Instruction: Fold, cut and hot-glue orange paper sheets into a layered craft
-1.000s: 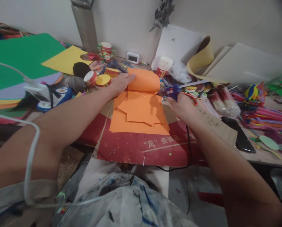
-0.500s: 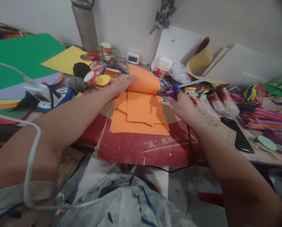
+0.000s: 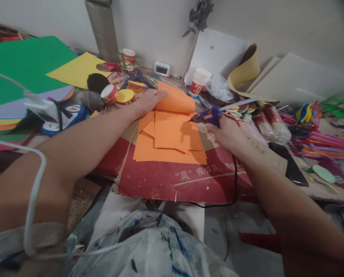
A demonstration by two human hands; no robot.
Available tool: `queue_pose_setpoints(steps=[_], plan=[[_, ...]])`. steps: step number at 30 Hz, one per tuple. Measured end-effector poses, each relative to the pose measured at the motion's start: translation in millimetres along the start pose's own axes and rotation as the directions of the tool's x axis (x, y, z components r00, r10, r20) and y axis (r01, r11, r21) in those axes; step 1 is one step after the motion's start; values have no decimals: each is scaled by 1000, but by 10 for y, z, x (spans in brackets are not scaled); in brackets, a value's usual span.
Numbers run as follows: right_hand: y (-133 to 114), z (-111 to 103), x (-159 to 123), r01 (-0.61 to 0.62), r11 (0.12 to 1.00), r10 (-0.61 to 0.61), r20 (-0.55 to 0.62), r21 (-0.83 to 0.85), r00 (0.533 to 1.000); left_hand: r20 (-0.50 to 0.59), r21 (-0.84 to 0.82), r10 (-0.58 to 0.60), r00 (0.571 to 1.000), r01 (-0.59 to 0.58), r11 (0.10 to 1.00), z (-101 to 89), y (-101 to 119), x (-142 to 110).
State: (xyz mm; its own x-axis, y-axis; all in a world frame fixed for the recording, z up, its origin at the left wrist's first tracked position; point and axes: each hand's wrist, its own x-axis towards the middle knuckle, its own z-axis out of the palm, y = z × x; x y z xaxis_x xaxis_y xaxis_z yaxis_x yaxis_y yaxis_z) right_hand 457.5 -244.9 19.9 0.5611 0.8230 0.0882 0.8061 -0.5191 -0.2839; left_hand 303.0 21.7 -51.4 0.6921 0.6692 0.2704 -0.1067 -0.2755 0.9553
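Several orange paper sheets (image 3: 172, 138) lie stacked on a red-printed cardboard sheet (image 3: 172, 181) on the table. The far edge of the top sheet is curled up into a roll (image 3: 176, 100). My left hand (image 3: 147, 101) rests on the left end of that roll, fingers stretched along it. My right hand (image 3: 226, 130) grips a purple hot glue gun (image 3: 208, 115), its nozzle pointing left at the paper just below the curl. A black cord (image 3: 232, 181) runs from the gun down off the table edge.
Green, yellow and purple foam sheets (image 3: 24, 73) lie at far left. Tape rolls (image 3: 117, 95), a stack of paper cups (image 3: 200, 80), bundled sticks (image 3: 271, 123), pipe cleaners (image 3: 324, 142), a black phone (image 3: 289, 165) and white boards (image 3: 298, 80) crowd the table. A white cable (image 3: 33, 200) crosses my left arm.
My right hand has lifted the glue gun slightly and drawn it a little to the right of the curled edge. The left hand stays on the roll.
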Motion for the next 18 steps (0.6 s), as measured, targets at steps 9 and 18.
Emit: queue_pose_setpoints(steps=[9, 18], plan=[[-70, 14, 18, 46, 999, -46, -24, -8, 999, 38, -22, -35, 999, 36, 999, 25, 69, -28], [-338, 64, -8, 117, 992, -118, 13, 49, 993, 30, -69, -50, 998, 52, 996, 54, 118, -55]])
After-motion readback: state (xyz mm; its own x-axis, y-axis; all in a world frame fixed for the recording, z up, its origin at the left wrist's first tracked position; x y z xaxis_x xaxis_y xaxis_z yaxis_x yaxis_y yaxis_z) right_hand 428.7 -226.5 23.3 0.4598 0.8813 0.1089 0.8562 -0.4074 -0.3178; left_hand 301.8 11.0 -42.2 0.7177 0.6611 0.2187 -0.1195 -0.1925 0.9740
